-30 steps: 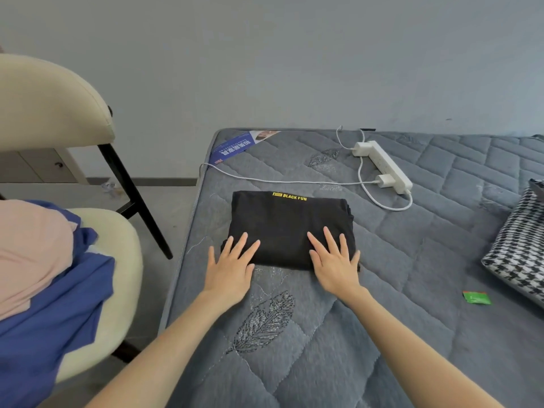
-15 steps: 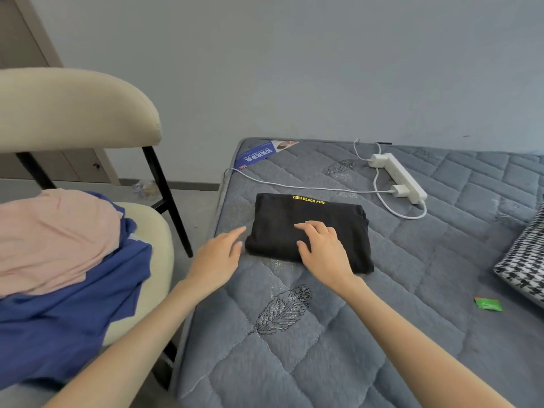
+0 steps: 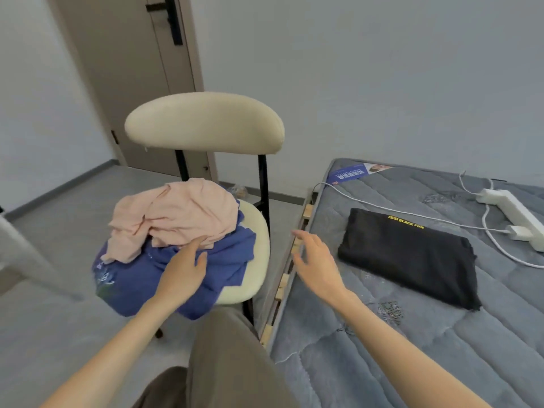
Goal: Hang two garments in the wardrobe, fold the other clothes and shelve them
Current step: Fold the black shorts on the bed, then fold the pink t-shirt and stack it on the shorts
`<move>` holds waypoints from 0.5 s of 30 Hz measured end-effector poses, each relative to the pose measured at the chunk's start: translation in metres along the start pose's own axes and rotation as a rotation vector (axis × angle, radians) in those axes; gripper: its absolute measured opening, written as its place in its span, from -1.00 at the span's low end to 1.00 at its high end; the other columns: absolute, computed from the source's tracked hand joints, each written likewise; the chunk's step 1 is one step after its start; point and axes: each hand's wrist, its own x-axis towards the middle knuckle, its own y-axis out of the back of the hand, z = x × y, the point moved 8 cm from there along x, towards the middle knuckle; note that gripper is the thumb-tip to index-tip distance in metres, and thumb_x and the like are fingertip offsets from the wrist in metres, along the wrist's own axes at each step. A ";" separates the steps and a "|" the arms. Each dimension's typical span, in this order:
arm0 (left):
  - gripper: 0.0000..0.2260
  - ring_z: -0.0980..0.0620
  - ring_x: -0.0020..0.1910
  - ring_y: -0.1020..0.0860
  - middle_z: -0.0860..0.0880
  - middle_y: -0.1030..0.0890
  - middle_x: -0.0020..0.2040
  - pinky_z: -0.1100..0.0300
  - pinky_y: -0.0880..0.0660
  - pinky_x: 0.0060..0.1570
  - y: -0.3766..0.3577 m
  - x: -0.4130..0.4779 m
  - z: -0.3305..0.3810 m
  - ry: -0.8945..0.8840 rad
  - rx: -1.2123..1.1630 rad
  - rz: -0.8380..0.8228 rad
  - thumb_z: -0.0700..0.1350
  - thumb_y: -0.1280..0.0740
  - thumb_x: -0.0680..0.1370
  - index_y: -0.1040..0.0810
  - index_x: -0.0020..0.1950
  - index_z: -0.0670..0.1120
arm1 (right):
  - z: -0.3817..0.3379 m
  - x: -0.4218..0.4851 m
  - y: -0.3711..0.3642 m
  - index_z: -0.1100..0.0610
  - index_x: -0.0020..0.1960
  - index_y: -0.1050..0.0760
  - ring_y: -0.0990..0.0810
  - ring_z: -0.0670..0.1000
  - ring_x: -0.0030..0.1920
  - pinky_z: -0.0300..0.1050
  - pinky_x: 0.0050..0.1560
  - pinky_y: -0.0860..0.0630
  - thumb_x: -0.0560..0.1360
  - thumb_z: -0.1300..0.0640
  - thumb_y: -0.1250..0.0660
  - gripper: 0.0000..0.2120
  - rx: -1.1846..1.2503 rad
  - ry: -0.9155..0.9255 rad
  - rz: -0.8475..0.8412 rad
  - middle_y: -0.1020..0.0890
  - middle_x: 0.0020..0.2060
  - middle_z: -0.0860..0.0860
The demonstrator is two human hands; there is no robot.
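Note:
A folded black garment (image 3: 409,254) with a yellow logo lies on the grey mattress (image 3: 382,363) at the right. On the cream chair (image 3: 206,125) seat a crumpled pink garment (image 3: 176,213) lies on top of a blue garment (image 3: 223,260). My left hand (image 3: 184,269) hovers over the blue garment with fingers straight, its fingertips at the pink garment's edge. My right hand (image 3: 316,260) is in the air above the mattress's left edge, fingers relaxed, holding nothing, left of the black garment.
A white power strip (image 3: 512,213) with its cable lies at the mattress's far right. A blue leaflet (image 3: 353,173) sits at the mattress's far corner. A brown door (image 3: 132,69) stands behind the chair. My leg in olive trousers (image 3: 223,363) is at the bottom.
The view has swung left from the mattress to the chair. Both hands left the black garment; my left hand moved over the clothes pile, my right hand lifted off toward the mattress's left edge.

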 end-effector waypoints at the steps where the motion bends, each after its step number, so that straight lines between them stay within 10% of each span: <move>1: -0.63 -0.07 0.25 -0.48 -0.03 -0.51 0.28 0.13 -0.41 0.03 0.009 -0.004 -0.015 0.033 0.006 0.012 -0.13 -0.16 0.63 -0.31 0.45 -0.04 | -0.009 0.002 -0.010 0.01 0.44 -0.27 -0.39 0.04 0.30 -0.07 0.22 -0.39 0.59 0.17 -0.20 -0.57 0.026 0.009 -0.006 -0.42 0.33 0.01; 15: -0.58 -0.07 0.29 -0.44 -0.04 -0.47 0.35 0.23 -0.32 0.16 0.098 -0.016 -0.116 0.169 -0.012 0.172 -0.14 -0.18 0.61 -0.28 0.48 0.04 | -0.142 0.046 -0.149 0.05 0.28 -0.49 -0.54 0.00 0.07 -0.05 -0.04 -0.50 0.58 0.13 -0.19 -0.71 0.043 0.197 -0.179 -0.50 0.26 -0.01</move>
